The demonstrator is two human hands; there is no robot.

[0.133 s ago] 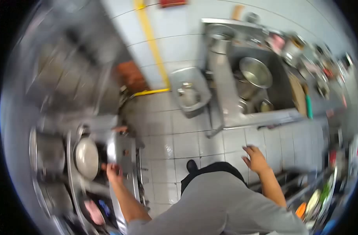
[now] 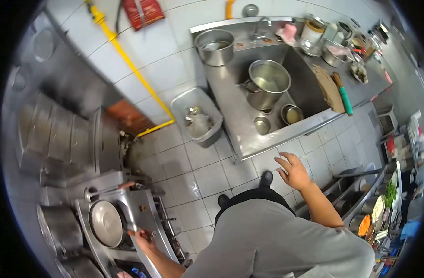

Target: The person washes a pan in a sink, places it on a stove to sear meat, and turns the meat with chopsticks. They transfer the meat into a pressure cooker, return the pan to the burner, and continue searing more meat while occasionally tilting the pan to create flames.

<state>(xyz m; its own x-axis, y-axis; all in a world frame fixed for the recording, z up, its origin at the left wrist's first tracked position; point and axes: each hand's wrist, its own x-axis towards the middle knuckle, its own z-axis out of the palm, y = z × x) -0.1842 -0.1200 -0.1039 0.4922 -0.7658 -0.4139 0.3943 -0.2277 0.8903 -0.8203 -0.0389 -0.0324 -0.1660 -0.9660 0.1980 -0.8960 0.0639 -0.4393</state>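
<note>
On the stove (image 2: 149,211) at lower left sits a frying pan (image 2: 106,224) with a pale inside that looks bare. My left hand (image 2: 143,241) is closed at the pan's short dark handle, fingers curled round its end. My right hand (image 2: 293,172) hangs in the air over the tiled floor, in front of the sink counter. Its fingers are apart and hold nothing. Behind the pan a ladle-like utensil (image 2: 107,189) with a brownish handle lies across the stove's back.
A metal sink (image 2: 309,83) holds a large pot (image 2: 269,81) and small bowls. Another pot (image 2: 215,47) stands on its left ledge. A grey bin (image 2: 207,139) stands beside the counter. At right, a prep station has containers of shredded carrot (image 2: 364,225) and greens (image 2: 391,192).
The view has turned right and sharpened; sink and bin appear further left, the stove lower. My left hand stays at the pan handle. My right hand appears slightly higher, still empty.
</note>
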